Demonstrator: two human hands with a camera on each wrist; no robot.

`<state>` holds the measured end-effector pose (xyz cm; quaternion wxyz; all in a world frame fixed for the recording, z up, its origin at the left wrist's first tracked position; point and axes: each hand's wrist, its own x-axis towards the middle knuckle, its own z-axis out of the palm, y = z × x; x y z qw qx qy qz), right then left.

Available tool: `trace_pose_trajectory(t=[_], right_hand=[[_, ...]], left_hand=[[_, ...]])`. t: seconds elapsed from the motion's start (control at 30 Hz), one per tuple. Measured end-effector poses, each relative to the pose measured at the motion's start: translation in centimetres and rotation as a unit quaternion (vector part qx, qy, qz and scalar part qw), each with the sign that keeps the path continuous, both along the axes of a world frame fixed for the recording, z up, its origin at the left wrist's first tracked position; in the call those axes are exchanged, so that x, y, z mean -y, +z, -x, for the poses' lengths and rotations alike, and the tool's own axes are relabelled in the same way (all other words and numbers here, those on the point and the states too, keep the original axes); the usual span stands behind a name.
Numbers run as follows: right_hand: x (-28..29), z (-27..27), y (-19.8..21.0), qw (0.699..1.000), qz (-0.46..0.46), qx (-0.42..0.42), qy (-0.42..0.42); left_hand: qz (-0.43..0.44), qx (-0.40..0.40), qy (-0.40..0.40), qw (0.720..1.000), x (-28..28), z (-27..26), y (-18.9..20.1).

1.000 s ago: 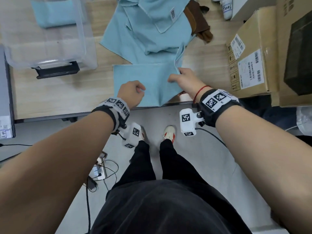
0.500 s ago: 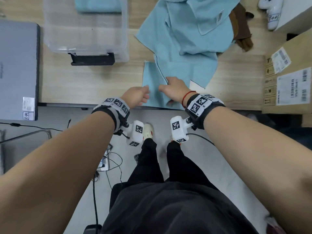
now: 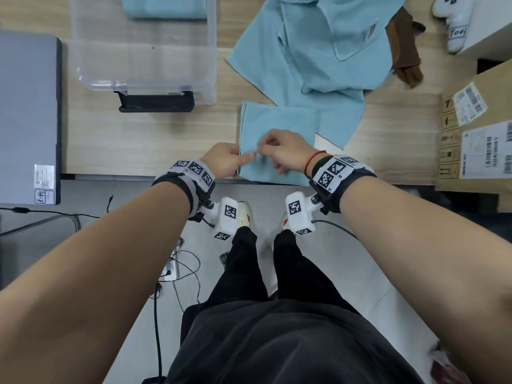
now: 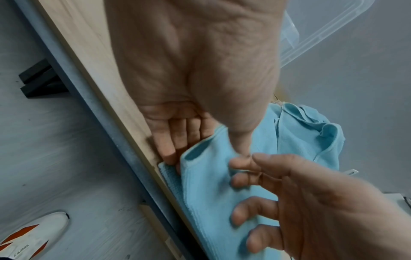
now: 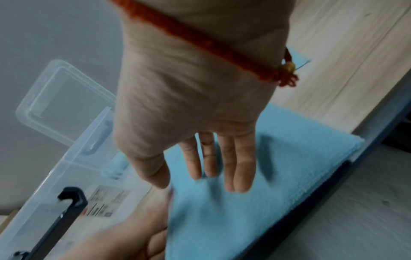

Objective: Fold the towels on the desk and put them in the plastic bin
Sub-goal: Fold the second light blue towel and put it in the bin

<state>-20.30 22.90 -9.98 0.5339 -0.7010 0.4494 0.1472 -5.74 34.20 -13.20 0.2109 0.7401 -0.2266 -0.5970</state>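
Note:
A light blue towel (image 3: 279,117), folded into a narrow rectangle, lies at the desk's (image 3: 138,139) front edge. My left hand (image 3: 238,159) pinches its near left edge, thumb on top and fingers beside the layers, as the left wrist view shows on the towel (image 4: 206,184). My right hand (image 3: 266,151) hovers just right of the left, its fingers (image 5: 242,176) fairly straight over the towel (image 5: 222,219) and gripping nothing. The clear plastic bin (image 3: 144,88) stands at the back left with one folded blue towel (image 3: 166,6) inside.
A heap of unfolded blue towels (image 3: 318,51) lies behind the folded one, with a brown cloth (image 3: 404,51) at its right. Cardboard boxes (image 3: 476,134) stand to the right, a closed grey laptop (image 3: 27,106) to the left and a white bottle (image 3: 454,23) at the back right.
My right hand carried the towel's right side across to the left, making it narrower, then let go. My left hand shifted onto the left edge and pinched it.

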Motion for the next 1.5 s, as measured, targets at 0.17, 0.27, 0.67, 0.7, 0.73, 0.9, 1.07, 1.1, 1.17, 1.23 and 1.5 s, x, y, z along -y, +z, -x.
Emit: trace_pose_trajectory(t=[0.17,0.27,0.67,0.7,0.73,0.9,1.07,1.1,1.17,1.23,1.5], right_hand=[[2.6,2.1,-1.4,0.978,0.173,-0.009,0.116],[3.3,3.7,-1.7,0.974,0.183,-0.043,0.124],[0.8,8.0,-2.1,0.96,0.196,-0.198,-0.035],[0.4,7.9,-2.3,0.961,0.185,-0.195,-0.061],[0.2,7.8,-2.4,0.964,0.171,-0.186,-0.084],[0.1,8.2,-2.4,0.981,0.181,-0.064,-0.043],[0.6,10.4,-2.4,0.983,0.163,-0.007,0.081],[0.8,10.9,-2.5,0.982,0.168,-0.012,0.08],[1.2,12.0,-2.6,0.981,0.181,-0.017,0.066],[1.5,12.6,-2.3,0.978,0.199,-0.02,0.063],[-0.4,11.4,-1.9,0.93,0.274,-0.001,0.244]], left_hand=[[0.008,0.066,-0.059,0.996,0.1,0.0,-0.3],[0.014,0.167,-0.064,0.984,0.3,0.4,-0.2],[0.167,0.278,-0.016,0.946,3.1,2.9,2.2],[0.177,0.262,-0.05,0.947,3.3,3.6,2.3],[0.182,0.245,-0.094,0.948,3.3,4.2,2.2],[0.114,0.308,-0.298,0.896,2.2,5.4,0.7],[0.117,0.316,-0.305,0.891,1.9,5.1,1.1],[0.112,0.314,-0.305,0.892,2.0,5.0,1.2],[0.106,0.313,-0.299,0.895,2.0,4.8,1.4],[0.108,0.32,-0.282,0.898,2.1,4.7,1.6],[0.164,0.317,-0.282,0.891,3.1,5.2,2.6]])
